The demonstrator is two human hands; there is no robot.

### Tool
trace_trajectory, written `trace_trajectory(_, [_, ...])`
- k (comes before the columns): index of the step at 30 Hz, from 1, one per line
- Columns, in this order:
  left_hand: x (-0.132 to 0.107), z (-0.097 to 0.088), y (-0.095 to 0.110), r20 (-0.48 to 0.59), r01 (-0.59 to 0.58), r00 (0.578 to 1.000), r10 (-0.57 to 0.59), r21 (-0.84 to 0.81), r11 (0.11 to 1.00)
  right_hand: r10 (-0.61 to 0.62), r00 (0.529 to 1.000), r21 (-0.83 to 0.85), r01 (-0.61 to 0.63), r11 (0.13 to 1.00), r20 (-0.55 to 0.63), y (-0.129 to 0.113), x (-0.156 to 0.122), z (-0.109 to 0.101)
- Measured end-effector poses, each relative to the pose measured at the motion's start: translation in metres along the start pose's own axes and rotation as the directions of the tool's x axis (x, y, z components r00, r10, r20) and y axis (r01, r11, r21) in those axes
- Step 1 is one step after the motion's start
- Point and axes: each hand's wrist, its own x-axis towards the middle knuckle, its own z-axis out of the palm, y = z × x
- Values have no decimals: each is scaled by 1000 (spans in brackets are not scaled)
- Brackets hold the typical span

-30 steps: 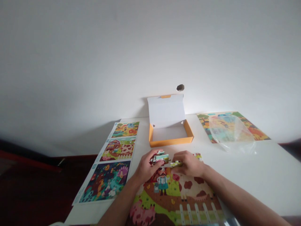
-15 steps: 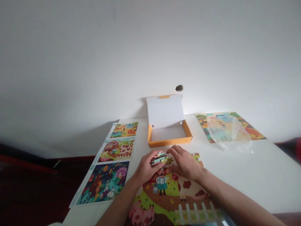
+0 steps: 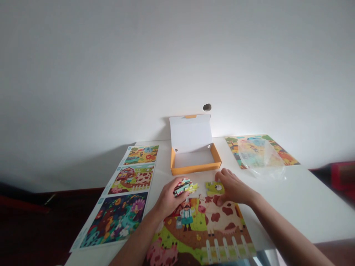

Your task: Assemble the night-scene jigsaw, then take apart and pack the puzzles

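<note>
A farm-scene jigsaw puzzle (image 3: 205,229) with a cow, a farmer and a white fence lies partly assembled on the white table (image 3: 305,207) in front of me. My left hand (image 3: 169,197) is closed round a small stack of loose puzzle pieces (image 3: 184,186) at the puzzle's upper left. My right hand (image 3: 234,188) rests at the puzzle's top edge, fingers pinching a green piece (image 3: 214,188) that lies flat there.
An open orange box (image 3: 194,166) with a raised white lid stands behind the puzzle. A sheet with three picture panels (image 3: 122,199) lies on the left. At the back right a finished puzzle (image 3: 283,155) lies under a clear plastic bag (image 3: 259,157).
My right hand has moved right, away from my left hand, carrying a green piece to the puzzle's top edge. The left hand keeps its stack in place.
</note>
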Motion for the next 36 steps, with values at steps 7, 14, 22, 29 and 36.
trace_trajectory(7, [0,1,-1,-13,-6,1000,5,-20,1000,60,998,219,-51,974,-32,1,3,0])
trace_trajectory(14, [0,0,1,11,1,1000,0,-20,1000,-11,997,363,40,931,-81,12,0,-5])
trace_trajectory(22, [0,-2,2,19,27,999,-27,15,1000,-311,934,168,340,925,-179,13,5,-2])
trace_trajectory(29, [0,-1,-3,14,-20,1000,20,8,1000,-397,880,-8,409,912,-259,15,5,19])
trace_trajectory(36, [-1,-1,-9,-25,-44,999,45,37,998,-225,895,55,265,963,-385,18,12,31])
